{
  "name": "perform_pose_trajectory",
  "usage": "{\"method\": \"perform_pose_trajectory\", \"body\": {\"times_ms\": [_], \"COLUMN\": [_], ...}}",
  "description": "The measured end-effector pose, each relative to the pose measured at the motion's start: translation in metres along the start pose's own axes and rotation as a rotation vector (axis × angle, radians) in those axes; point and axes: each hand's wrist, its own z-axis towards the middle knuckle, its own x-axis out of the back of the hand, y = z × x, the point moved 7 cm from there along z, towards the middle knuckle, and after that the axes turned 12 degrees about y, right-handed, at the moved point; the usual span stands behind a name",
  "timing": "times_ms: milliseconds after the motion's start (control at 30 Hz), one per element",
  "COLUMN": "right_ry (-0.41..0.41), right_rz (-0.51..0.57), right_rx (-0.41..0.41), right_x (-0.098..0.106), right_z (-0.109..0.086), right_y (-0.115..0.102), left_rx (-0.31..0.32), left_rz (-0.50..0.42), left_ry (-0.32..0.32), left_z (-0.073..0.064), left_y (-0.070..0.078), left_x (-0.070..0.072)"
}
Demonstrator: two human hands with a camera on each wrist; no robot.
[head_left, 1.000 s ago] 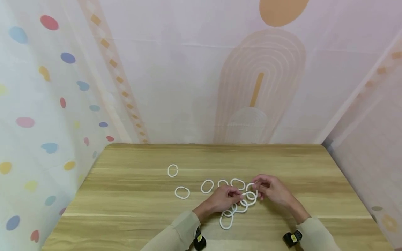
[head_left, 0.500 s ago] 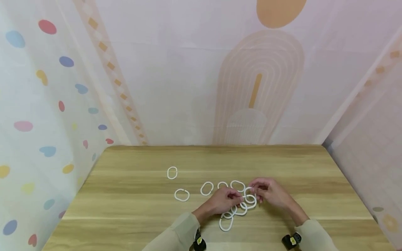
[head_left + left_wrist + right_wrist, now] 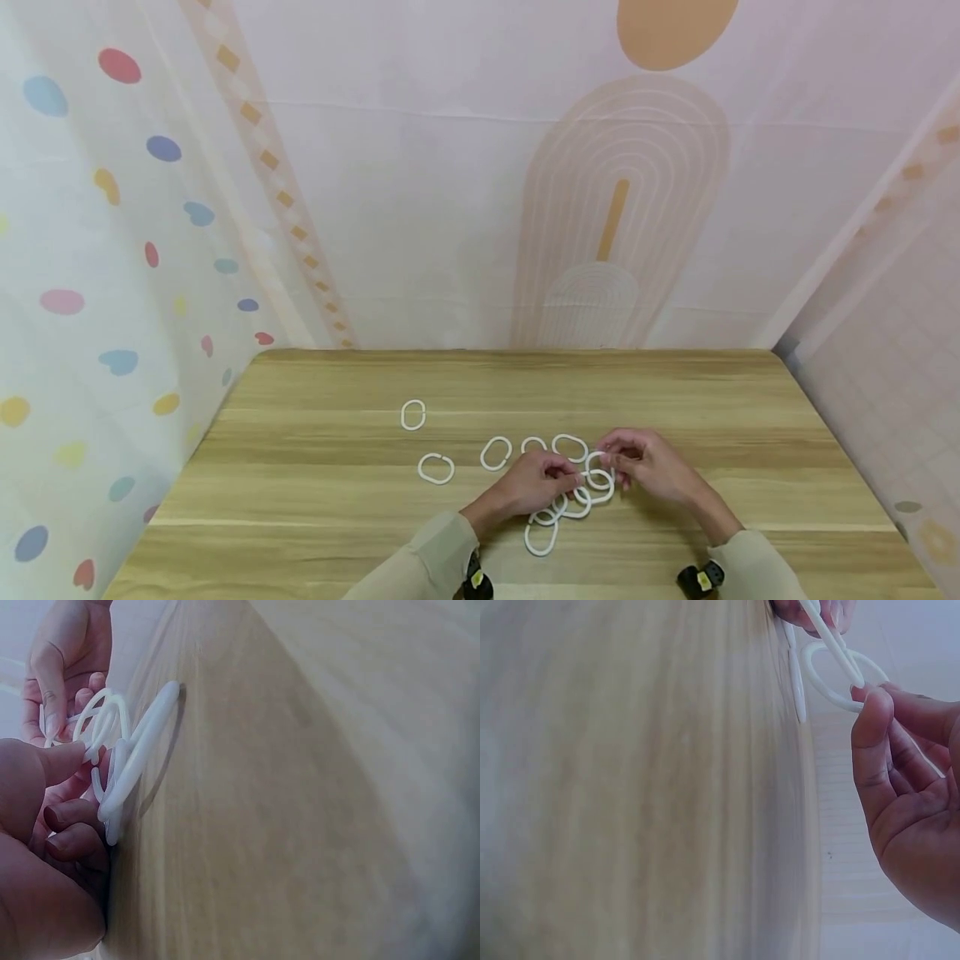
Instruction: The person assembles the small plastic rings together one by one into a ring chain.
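Several white oval split rings, like shower curtain rings, are linked in a chain between the hands. In the head view my left hand point(image 3: 534, 483) pinches a ring of the chain with thumb and index finger. My right hand point(image 3: 654, 463) pinches the ring at the far right end point(image 3: 588, 462), which passes through the neighbouring ring point(image 3: 612, 488). That crossing shows in the right wrist view, where the held ring point(image 3: 814, 681) loops around a second ring point(image 3: 829, 634). The chain's near end ring point(image 3: 542, 554) lies below my left hand. My left fingers hide part of the chain.
Loose rings lie on the wooden table point(image 3: 315, 533): one at the far left point(image 3: 402, 415), one nearer point(image 3: 435, 482), and several in a row beyond my left hand, including one ring point(image 3: 570, 436) close to the chain. A patterned curtain point(image 3: 420, 208) hangs behind the table.
My right hand has shifted slightly left with the end ring, bringing it a little closer to the left hand. The left hand has kept its place, and the loose rings lie where they were.
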Motion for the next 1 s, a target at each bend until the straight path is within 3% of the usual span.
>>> {"method": "perform_pose_trajectory", "body": {"times_ms": [467,1000], "right_ry": [-0.008,0.052], "right_rz": [0.033,0.093], "right_rx": [0.010,-0.094], "right_x": [0.001,0.012], "right_z": [-0.002,-0.013], "right_y": [-0.001,0.006], "left_rx": [-0.013,-0.028], "left_rz": [0.025,-0.005], "left_ry": [0.051,0.057], "left_z": [-0.001,-0.001], "left_y": [0.004,0.003], "left_x": [0.004,0.003]}}
